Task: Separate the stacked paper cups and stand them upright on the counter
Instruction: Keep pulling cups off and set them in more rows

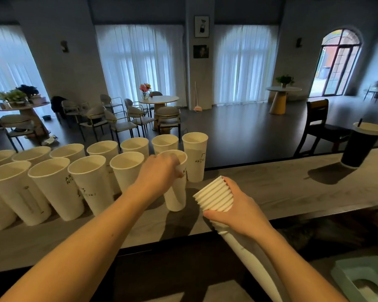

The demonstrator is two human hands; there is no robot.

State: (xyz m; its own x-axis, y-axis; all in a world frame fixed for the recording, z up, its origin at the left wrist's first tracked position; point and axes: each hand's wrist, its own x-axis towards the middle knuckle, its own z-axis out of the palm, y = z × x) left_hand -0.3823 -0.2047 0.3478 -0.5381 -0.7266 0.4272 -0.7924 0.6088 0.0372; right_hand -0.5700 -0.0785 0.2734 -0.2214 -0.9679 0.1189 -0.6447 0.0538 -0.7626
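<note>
White paper cup [176,192] gripped near its rim by the left hand [159,171]; right hand [234,209] clasps the cup stack [214,198]

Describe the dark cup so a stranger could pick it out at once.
Follow the grey counter to its far right end. There the dark cup stands alone, with a pale rim and a straw, apart from the white paper cups crowded at the left.

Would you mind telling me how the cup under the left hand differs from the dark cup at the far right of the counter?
The white cup is pale paper and open-topped; the dark cup is black-sided with a pale rim and a straw in it. The left hand holds the white cup beside the row of cups; the dark cup stands alone, untouched. Both stand on the counter.
</note>
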